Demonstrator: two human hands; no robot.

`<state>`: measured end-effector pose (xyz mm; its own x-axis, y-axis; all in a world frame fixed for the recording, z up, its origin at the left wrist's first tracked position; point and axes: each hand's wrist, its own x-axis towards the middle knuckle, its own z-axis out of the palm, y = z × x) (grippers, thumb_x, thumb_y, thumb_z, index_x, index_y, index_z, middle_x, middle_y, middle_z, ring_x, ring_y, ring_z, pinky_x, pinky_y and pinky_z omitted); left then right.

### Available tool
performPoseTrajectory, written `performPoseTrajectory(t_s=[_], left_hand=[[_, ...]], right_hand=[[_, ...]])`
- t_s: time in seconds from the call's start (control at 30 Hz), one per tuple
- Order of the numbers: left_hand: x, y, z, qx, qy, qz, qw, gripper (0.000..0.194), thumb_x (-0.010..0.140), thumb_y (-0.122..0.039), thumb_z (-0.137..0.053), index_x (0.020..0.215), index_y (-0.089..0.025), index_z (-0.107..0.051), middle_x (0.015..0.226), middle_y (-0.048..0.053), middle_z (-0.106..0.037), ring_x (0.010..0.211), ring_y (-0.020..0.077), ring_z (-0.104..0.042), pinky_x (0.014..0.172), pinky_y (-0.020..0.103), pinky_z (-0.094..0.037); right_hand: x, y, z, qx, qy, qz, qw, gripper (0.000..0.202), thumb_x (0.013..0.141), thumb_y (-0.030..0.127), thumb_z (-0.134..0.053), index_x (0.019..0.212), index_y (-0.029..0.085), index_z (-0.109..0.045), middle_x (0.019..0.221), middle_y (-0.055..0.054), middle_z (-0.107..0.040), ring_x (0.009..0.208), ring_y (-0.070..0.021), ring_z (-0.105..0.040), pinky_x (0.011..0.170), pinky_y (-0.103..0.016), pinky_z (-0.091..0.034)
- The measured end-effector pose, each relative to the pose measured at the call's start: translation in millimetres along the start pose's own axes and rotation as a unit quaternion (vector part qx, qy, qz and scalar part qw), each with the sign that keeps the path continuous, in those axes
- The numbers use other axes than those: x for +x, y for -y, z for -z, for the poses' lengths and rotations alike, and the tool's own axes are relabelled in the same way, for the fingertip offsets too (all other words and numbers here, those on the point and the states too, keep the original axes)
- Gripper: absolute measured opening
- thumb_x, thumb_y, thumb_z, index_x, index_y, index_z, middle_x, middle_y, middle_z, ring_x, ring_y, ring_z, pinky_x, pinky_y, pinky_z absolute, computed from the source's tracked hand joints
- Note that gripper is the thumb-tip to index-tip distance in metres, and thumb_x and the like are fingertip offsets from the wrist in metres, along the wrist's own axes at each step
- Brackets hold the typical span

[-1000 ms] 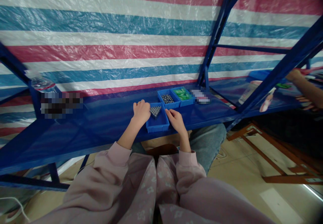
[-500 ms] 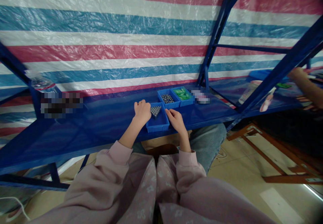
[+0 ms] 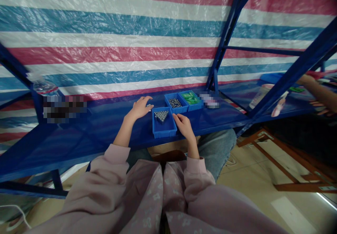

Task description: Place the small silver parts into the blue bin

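1. Your blue tray [image 3: 161, 131] sits on the shelf [image 3: 113, 128] near the centre of the frame; inside, toward its upper edge, small metal pieces [image 3: 161, 115] form a triangle pointing to the bottom of the frame.
2. Your right hand [image 3: 183, 124] is at the tray's right rim, fingers curled and touching it; you can't tell from this view whether they pinch the wall or merely rest there.
3. Your left hand [image 3: 139, 108] is off the tray's upper-left corner, just beside it, with thumb and forefinger apart and the grip released. A pale spot near the thumb is too small to make out.
4. Just above and right of your tray, you have a blue bin [image 3: 182, 110] of loose metal parts [image 3: 174, 103], and next to that a second bin [image 3: 196, 107] of green pieces [image 3: 190, 98].
5. Right of those lies a pixelated item [image 3: 210, 101].
6. At the left of the frame, you have a clear bottle [image 3: 47, 88] beside a pixelated patch [image 3: 64, 109].
7. At the right edge, a co-worker's arm [image 3: 321, 91] reaches over the neighbouring shelf section.
8. Striped sheeting [image 3: 118, 56] fills the upper frame.
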<state>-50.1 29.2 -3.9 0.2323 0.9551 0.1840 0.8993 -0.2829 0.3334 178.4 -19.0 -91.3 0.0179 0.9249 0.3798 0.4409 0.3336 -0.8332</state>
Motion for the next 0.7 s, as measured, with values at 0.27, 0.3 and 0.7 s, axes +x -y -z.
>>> performPoseTrajectory(t_s=[0.27,0.3,0.7], left_hand=[[12.5,25.7,-32.7,0.064,0.034,0.063,0.995,0.036,0.084,-0.023,-0.052,0.119,-0.028,-0.059,0.133,0.006,-0.055,0.122,0.0252,-0.051,0.101,0.040,-0.040],[11.2,23.9,-35.5,0.071,0.036,0.067,0.995,0.034,0.083,-0.024,-0.054,0.116,-0.027,-0.060,0.129,0.008,-0.057,0.120,0.0265,-0.053,0.099,0.041,-0.042],[-2.3,20.1,-44.8,0.055,-0.001,0.089,0.995,0.021,0.084,-0.028,-0.057,0.103,-0.020,-0.061,0.107,0.009,-0.065,0.099,0.0214,-0.062,0.084,0.031,-0.047]], right_hand=[[0.1,-0.2,-0.2,-0.001,0.000,-0.001,1.000,0.050,0.088,0.060,-0.042,0.058,0.020,-0.036,0.054,0.004,-0.038,0.056,-0.0110,-0.037,0.055,-0.025,-0.026],[0.0,-0.2,-0.1,-0.001,-0.001,-0.002,1.000,0.050,0.088,0.060,-0.042,0.058,0.020,-0.036,0.054,0.004,-0.038,0.056,-0.0110,-0.037,0.055,-0.025,-0.026],[-0.3,-0.6,-0.3,0.000,-0.001,-0.002,1.000,0.050,0.088,0.061,-0.041,0.059,0.020,-0.037,0.054,0.004,-0.037,0.056,-0.0111,-0.037,0.054,-0.025,-0.026]])
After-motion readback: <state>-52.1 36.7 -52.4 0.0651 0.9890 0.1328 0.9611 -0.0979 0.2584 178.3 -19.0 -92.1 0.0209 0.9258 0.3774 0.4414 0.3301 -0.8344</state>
